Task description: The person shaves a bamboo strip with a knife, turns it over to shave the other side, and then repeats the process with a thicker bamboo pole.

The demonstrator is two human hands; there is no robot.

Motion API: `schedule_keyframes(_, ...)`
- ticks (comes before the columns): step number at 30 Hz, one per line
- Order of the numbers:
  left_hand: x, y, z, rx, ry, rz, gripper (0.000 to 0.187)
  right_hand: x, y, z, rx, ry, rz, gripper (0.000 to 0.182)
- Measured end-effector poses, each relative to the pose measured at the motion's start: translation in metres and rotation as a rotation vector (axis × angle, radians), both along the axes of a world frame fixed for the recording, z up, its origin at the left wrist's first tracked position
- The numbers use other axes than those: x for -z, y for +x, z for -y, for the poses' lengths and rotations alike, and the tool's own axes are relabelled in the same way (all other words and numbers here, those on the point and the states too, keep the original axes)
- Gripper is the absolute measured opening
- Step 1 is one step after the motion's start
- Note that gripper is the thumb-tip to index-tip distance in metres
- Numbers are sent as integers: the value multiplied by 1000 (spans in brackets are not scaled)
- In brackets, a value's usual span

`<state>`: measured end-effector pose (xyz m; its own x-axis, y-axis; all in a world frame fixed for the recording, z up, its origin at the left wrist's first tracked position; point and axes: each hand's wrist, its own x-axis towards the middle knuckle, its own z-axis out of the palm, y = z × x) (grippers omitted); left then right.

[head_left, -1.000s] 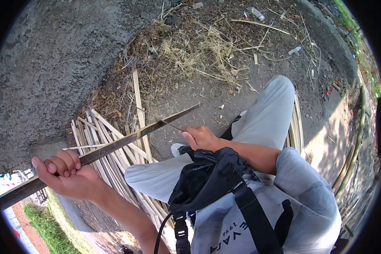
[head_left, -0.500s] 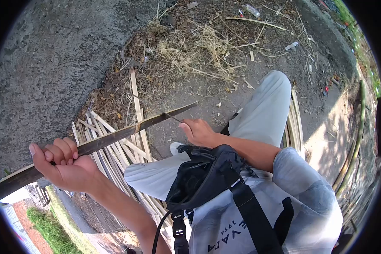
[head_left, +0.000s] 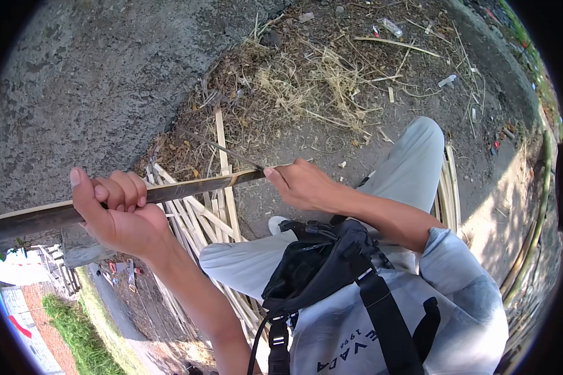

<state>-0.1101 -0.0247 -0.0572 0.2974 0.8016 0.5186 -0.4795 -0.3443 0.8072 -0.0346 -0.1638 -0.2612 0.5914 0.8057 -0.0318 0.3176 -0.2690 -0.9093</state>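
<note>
The person's left hand (head_left: 124, 214) is wrapped around a long dark strip (head_left: 191, 189), which stretches above a pile of pale slats (head_left: 231, 209). The right hand (head_left: 303, 185) — closed on the base of a thin blade (head_left: 244, 160) — is at the strip's end.

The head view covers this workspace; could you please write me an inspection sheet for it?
Surface: bare ground beside rough grey paving.
Job's things: dark strip, thin blade meeting it near the right hand; pale strips heaped below.
Clutter: dry shavings, clear plastic piece.
Grippers: bare hands; left hand grips the dark strip, right hand holds the blade.
Cables: black cord beside the black bag.
Surroundings: green grass, long pole.
</note>
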Motion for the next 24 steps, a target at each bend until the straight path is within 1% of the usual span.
schedule_keyframes(2,-1,4,7,-37,-9,-22,41,-24,3,2,-74,-23,17,50)
schedule_keyframes(3,-1,8,11,-82,-24,-17,41,-14,3,2,-33,-49,5,52)
schedule_keyframes(5,-3,10,19,-173,-59,-4,42,33,-2,5,48,-106,-15,56)
schedule_keyframes(7,-2,6,20,-168,-72,8,43,86,2,21,44,-266,-152,57)
schedule_keyframes(8,-3,5,20,-159,-76,18,44,109,2,25,62,-269,-77,57)
schedule_keyframes(10,-2,2,23,-153,-36,42,44,122,-2,32,97,-284,57,56)
schedule_keyframes(11,1,0,24,-161,-24,42,45,132,-2,33,100,-280,5,56)
schedule_keyframes(13,1,-5,20,-145,-7,33,44,86,-9,22,102,-269,-123,56)
schedule_keyframes(15,4,-11,9,-149,0,36,40,49,-23,21,61,-127,-11,56)
schedule_keyframes(16,4,-13,6,-145,-15,33,40,42,-28,21,36,-49,49,56)
schedule_keyframes(17,5,-13,5,-166,-23,27,40,58,-29,19,65,-138,49,55)
schedule_keyframes(19,3,-12,3,-201,-32,33,40,125,-23,19,128,-308,65,54)
schedule_keyframes(20,2,-11,4,-187,-37,36,39,163,-12,28,76,-366,-12,54)
schedule_keyframes(21,2,-11,5,-164,-41,39,39,166,-3,34,32,-422,-91,53)
schedule_keyframes(22,1,-8,5,-137,-44,41,39,168,2,31,48,-436,-155,53)
schedule_keyframes(24,1,-1,7,-172,-22,29,43,166,6,30,54,-486,-288,52)
